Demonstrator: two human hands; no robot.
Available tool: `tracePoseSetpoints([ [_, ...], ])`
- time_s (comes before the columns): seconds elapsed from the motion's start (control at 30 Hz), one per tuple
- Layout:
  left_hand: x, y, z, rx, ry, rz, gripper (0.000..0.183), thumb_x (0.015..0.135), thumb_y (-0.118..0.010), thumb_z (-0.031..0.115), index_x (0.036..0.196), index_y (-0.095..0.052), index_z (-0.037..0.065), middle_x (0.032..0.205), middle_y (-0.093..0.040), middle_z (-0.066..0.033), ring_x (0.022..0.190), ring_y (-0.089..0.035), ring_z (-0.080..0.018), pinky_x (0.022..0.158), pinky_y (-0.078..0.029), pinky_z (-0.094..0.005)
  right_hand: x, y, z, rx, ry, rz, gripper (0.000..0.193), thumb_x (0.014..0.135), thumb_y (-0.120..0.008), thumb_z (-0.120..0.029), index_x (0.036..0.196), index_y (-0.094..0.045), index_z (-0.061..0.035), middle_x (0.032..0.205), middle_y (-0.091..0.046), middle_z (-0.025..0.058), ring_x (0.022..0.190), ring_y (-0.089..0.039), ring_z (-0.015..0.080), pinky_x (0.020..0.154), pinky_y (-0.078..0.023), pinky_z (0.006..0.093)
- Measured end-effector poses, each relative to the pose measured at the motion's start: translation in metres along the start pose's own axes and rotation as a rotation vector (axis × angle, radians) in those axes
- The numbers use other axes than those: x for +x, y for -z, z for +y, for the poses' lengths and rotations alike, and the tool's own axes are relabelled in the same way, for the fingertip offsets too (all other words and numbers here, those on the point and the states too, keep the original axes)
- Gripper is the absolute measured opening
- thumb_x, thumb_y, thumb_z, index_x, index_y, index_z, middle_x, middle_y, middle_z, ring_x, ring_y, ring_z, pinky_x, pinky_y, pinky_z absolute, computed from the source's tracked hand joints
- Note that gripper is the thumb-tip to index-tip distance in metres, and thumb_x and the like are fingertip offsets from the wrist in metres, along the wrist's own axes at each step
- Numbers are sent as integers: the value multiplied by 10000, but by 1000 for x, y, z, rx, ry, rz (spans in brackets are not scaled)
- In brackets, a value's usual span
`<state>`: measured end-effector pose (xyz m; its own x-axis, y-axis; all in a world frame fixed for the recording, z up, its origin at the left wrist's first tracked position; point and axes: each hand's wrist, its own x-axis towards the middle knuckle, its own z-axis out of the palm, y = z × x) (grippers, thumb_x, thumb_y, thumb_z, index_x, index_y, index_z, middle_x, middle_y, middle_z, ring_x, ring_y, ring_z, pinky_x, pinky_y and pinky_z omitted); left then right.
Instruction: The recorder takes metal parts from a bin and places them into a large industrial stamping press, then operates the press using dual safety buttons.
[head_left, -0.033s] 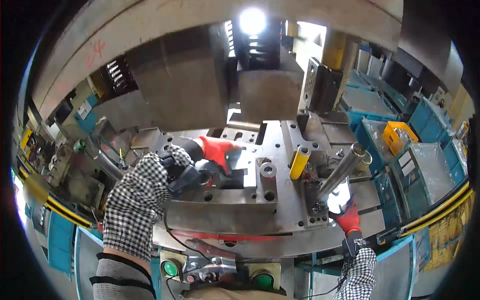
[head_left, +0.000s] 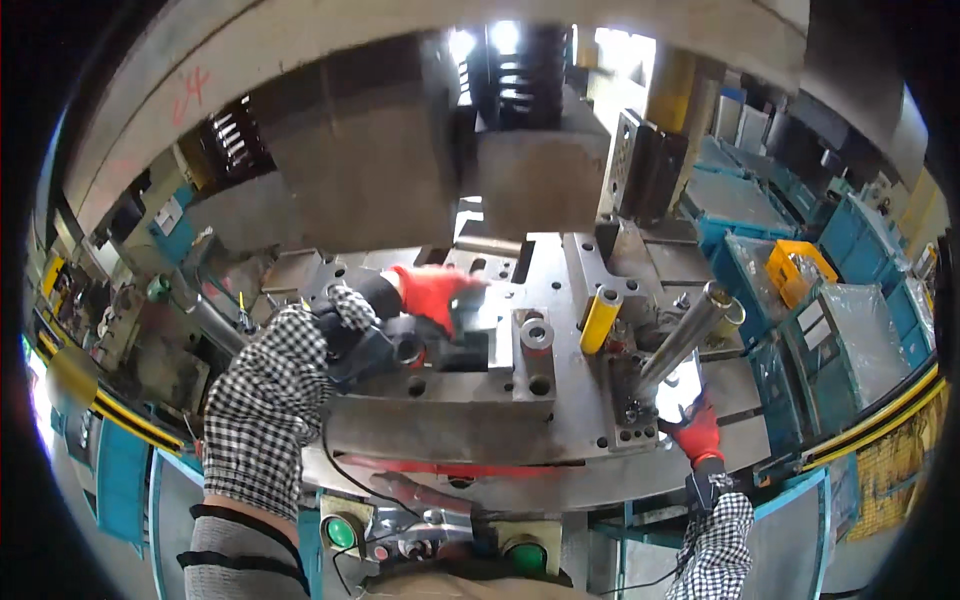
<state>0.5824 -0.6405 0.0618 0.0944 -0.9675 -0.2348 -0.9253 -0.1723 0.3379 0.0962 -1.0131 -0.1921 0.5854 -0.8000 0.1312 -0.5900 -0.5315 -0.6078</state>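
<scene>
My left hand (head_left: 429,297), in a red glove, reaches over the steel die block (head_left: 440,388) on the press bed. Its fingers stretch right and its thumb points down, apart from them; the fingertips are blurred. Just beside them lies a bright, shiny surface (head_left: 488,317) in the die, and I cannot tell whether the fingers touch it. My right hand (head_left: 697,432), also red-gloved, is closed on the lower edge of a shiny metal piece (head_left: 682,388). That piece stands beside a slanting steel guide post (head_left: 688,338) at the right of the die; its far part is hidden behind the post.
A yellow cylinder (head_left: 600,321) and a ringed post (head_left: 536,337) rise from the die. Heavy upper press blocks (head_left: 360,165) hang above. Two green buttons (head_left: 341,532) sit at the front. Blue bins (head_left: 855,340) and a yellow crate (head_left: 797,272) stand right.
My left hand and forearm have shifted slightly to the left and up, the fingers now more blurred. My right hand stays on the shiny metal piece, almost unmoved.
</scene>
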Motion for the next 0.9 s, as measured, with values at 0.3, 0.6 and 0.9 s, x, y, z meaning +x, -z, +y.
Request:
tracePoseSetpoints([
  [0.3, -193, 12, 170, -4, -248, 292, 1304, 605, -1013, 489, 1633, -379, -3, 1518, -566, -236, 1349, -575, -403, 1127, -462, -497, 11, 13, 40, -176, 106, 17, 1480, 590, -1030, -520, 1671, -209, 70, 1575, -496, 301, 1411, -552, 442, 1175, -469, 454],
  [0.6, -238, -282, 198, 79, 250, 42, 1247, 640, -932, 502, 1623, -360, -9, 1444, -524, -260, 1321, -523, -442, 1123, -385, -607, -30, 79, 45, -94, 35, -141, 1270, 649, -981, -253, 1694, -285, -55, 1591, -524, 192, 1417, -547, 329, 1181, -449, 419],
  [0.9, -189, -434, 151, 362, 178, 335, 920, 739, -766, 302, 1595, -472, 135, 1447, -516, -222, 1359, -502, -414, 1154, -351, -702, -177, 144, -4, 237, 207, -570, 1374, 506, -994, -84, 1700, -314, -75, 1600, -515, 130, 1436, -507, 259, 1216, -412, 395],
])
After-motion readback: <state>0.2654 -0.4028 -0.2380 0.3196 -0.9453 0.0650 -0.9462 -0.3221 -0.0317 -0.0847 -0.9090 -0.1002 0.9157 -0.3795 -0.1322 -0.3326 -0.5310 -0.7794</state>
